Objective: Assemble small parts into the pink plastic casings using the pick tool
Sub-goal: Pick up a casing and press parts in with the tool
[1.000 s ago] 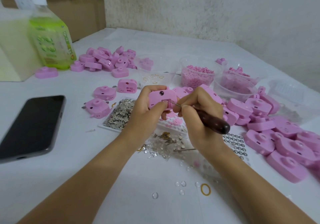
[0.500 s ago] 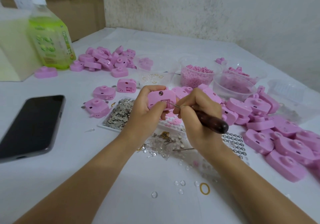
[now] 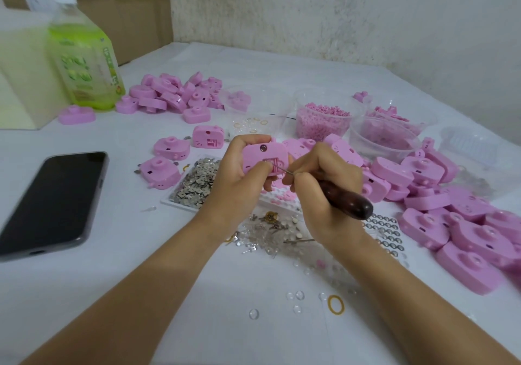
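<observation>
My left hand (image 3: pixel 239 178) grips a pink plastic casing (image 3: pixel 263 156) above the table, its open back facing me, thumb pressed near a square recess. My right hand (image 3: pixel 324 187) holds the pick tool (image 3: pixel 345 198) by its dark wooden handle like a pen. The thin metal tip touches the recess in the casing. Below the hands lie small clear and metal parts (image 3: pixel 267 229) and a tray of silver pieces (image 3: pixel 194 181).
Pink casings are heaped at the right (image 3: pixel 465 223) and back left (image 3: pixel 174 94). Clear tubs of pink bits (image 3: pixel 321 119) stand behind. A black phone (image 3: pixel 53 198) lies at left, a green bottle (image 3: pixel 81 63) at back left. Clear lenses and a yellow ring (image 3: pixel 336 304) lie near me.
Both hands and the casing stay almost in place. The pick tip works slightly at the casing's recess.
</observation>
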